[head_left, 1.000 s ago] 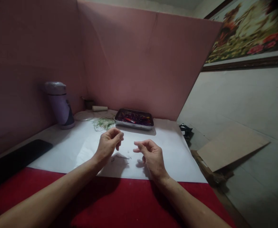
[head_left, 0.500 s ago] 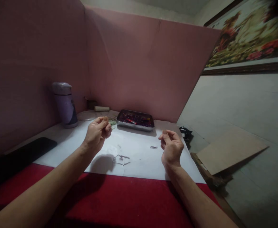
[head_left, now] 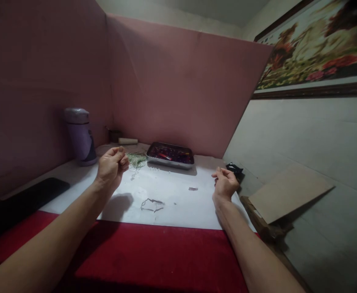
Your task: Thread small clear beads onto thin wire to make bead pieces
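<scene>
My left hand (head_left: 112, 167) is raised over the left part of the white sheet (head_left: 178, 215), thumb pressed to the bent fingers in a pinch. Well to the right, my right hand (head_left: 226, 182) pinches in the same way above the sheet's right edge. Whatever the fingertips hold, if anything, is too fine to make out. Between and below the hands lies a thin dark cord (head_left: 152, 200), loosely curved on the paper. A small silvery piece (head_left: 193, 189) rests left of my right hand. Tiny clear beads (head_left: 133, 176) are scattered beside my left hand.
A metal tray (head_left: 170, 164) with dark purple contents stands at the back. Beside it are green thread scraps (head_left: 137, 159) and a pale roll (head_left: 128, 141). A purple flask (head_left: 81, 138) and a black flat object (head_left: 34, 195) are at left; cardboard (head_left: 291, 193) leans at right.
My hands have moved apart from close together over the middle, the left going left and the right going right, both staying pinched. The cord and silvery piece between them are now uncovered.
</scene>
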Demonstrator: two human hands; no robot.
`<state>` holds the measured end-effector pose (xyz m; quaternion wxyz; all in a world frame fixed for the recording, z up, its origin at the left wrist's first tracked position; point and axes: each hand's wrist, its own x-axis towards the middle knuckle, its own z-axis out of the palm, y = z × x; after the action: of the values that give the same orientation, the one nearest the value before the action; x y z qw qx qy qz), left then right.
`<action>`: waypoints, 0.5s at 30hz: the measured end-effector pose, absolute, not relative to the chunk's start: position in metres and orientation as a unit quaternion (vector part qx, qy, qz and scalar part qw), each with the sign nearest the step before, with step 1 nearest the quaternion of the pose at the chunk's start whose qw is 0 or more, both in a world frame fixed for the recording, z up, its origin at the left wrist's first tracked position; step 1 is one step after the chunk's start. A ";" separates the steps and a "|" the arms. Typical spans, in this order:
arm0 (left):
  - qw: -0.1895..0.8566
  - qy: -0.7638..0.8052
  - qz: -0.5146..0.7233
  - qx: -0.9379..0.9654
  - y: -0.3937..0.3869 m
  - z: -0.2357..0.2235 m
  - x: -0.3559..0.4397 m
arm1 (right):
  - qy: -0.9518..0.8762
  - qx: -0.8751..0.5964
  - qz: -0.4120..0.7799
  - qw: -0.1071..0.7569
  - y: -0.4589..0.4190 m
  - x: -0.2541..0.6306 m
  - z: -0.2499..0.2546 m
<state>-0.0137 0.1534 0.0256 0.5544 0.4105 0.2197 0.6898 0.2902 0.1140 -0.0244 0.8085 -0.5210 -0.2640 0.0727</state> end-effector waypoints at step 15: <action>0.557 0.149 0.634 0.515 0.131 0.028 0.011 | -0.362 -0.555 0.095 0.743 0.115 0.277 -0.040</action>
<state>0.0114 0.1312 0.0283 0.5574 0.5154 0.1490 0.6336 0.2773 0.1151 -0.0401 0.7432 -0.5547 -0.3621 0.0946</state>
